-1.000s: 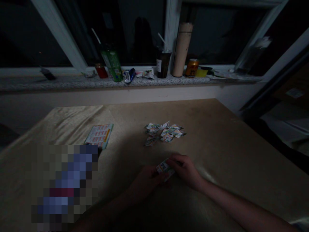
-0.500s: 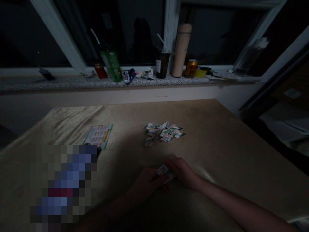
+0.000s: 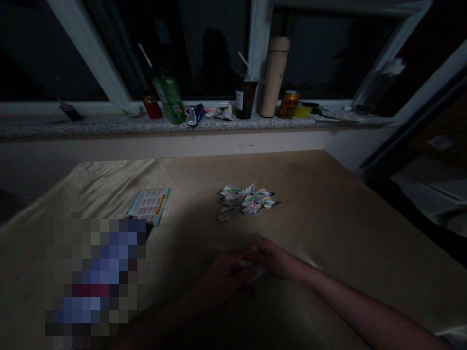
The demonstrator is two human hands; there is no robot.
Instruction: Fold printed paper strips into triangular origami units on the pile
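Observation:
Between my two hands is a small piece of folded printed paper (image 3: 255, 273), white with coloured print. My left hand (image 3: 224, 274) grips its left side, thumb lying across the front. The fingers of my right hand (image 3: 272, 257) close over its top and right side, covering part of it. Beyond the hands, on the table (image 3: 321, 218), lies a cluster of several folded paper pieces (image 3: 251, 204) with pointed ends and similar print. The light is dim, so the folds in the held paper are hard to make out.
A printed card (image 3: 149, 203) lies to the left, beside a pixelated blue patch (image 3: 109, 257). Along the windowsill (image 3: 211, 127) stand a green bottle (image 3: 172, 99), a dark cup with a straw (image 3: 245, 99), a tall pinkish flask (image 3: 274, 78) and a gold can (image 3: 289, 104).
My right hand has shifted slightly left, its fingers now lying further over the paper, so less of the upper print shows. My left hand stays nearly in place.

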